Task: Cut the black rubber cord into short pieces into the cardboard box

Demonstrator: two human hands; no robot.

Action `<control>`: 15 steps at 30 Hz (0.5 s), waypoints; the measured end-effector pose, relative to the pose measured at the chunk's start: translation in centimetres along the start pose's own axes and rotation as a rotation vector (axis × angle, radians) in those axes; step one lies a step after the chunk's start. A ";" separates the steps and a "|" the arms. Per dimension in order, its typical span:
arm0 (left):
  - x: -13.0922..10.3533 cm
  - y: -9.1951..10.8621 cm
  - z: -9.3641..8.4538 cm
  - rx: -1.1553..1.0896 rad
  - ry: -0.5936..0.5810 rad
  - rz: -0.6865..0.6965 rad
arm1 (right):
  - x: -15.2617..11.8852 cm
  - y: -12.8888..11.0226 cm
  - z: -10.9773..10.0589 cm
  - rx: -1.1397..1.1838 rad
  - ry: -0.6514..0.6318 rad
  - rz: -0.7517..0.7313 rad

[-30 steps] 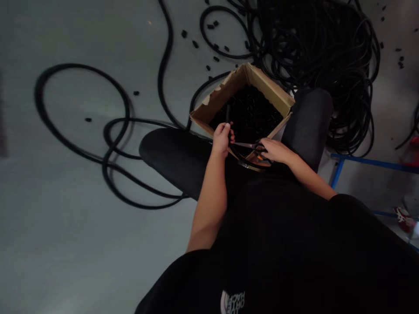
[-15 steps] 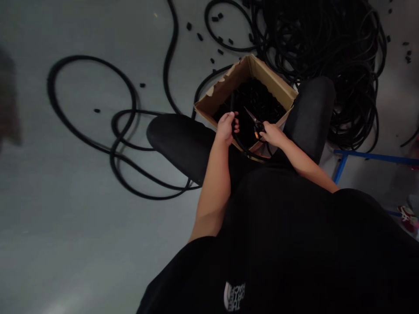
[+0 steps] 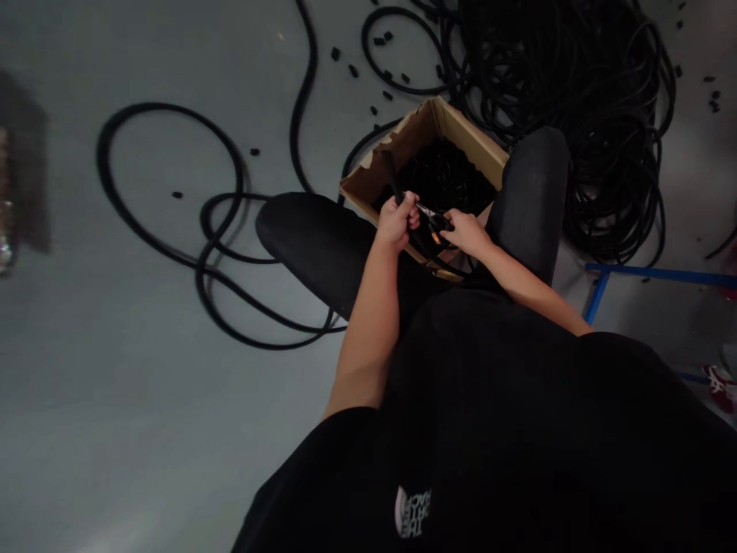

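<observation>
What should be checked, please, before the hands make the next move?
1. Left hand grips the black tube: ok.
2. Right hand holds the scissors: ok.
3. Box sits between the legs, beneath the hands: ok.
4. Left fingers apart from the scissors: cannot tell; the tips are hard to see there.
5. Floor free of loose pieces: not ok; several black pieces lie beyond the box.

White print [image 3: 417, 516] on black shirt [image 3: 507, 430]: bottom line reads "THE"; two lines above only partly legible, roughly "ORT" and "AC". Pale curved mark [image 3: 399, 511] beside them.
</observation>
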State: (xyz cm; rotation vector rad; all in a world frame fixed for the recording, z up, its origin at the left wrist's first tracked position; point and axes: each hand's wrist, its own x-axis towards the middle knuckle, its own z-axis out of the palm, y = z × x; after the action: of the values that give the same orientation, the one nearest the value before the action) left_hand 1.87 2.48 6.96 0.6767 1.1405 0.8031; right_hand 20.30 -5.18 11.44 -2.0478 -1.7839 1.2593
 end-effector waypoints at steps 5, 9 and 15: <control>-0.1 0.3 0.0 0.027 -0.015 0.015 | -0.7 0.2 0.0 0.089 0.089 -0.060; 0.4 -0.8 -0.3 0.115 0.004 -0.002 | -0.5 0.7 0.5 0.227 0.067 -0.131; 2.9 -4.1 -2.1 0.293 0.014 0.166 | 1.2 1.9 1.1 0.458 0.149 -0.072</control>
State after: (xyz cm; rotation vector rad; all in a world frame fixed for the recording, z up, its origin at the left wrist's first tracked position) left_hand 1.27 2.77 1.51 1.0212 1.2386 0.7882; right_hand 20.89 -5.08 9.00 -1.7522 -1.3382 1.3077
